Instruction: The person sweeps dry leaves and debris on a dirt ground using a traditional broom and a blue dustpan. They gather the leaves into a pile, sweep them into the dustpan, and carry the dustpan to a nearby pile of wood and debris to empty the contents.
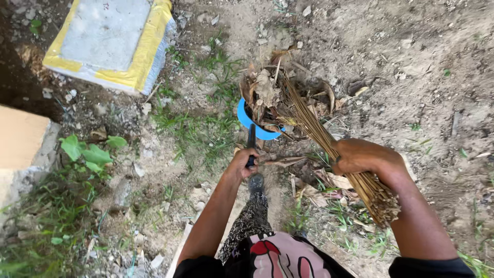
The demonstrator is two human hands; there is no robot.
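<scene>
We take the blue dustpan as landmark: bare dirt lies open to its right and beyond it, thin grass just to its left, and further left and beyond sits a grey slab with a yellow edge, well apart. Near the frame's left edge a pale block is cut off, with a green leafy plant beside it. Our left hand is closed round the dustpan's dark handle, just on the near side of the pan. Our right hand is clamped on a stick broom, right of the pan; the bristle tips reach into the dry leaves heaped on the pan, the bound butt end sticks out near our wrist. The leaves hide most of the pan, only its left rim shows. Below the handle we see a patterned trouser leg; the foot is hard to make out. Both forearms are cut off at the bottom edge.
</scene>
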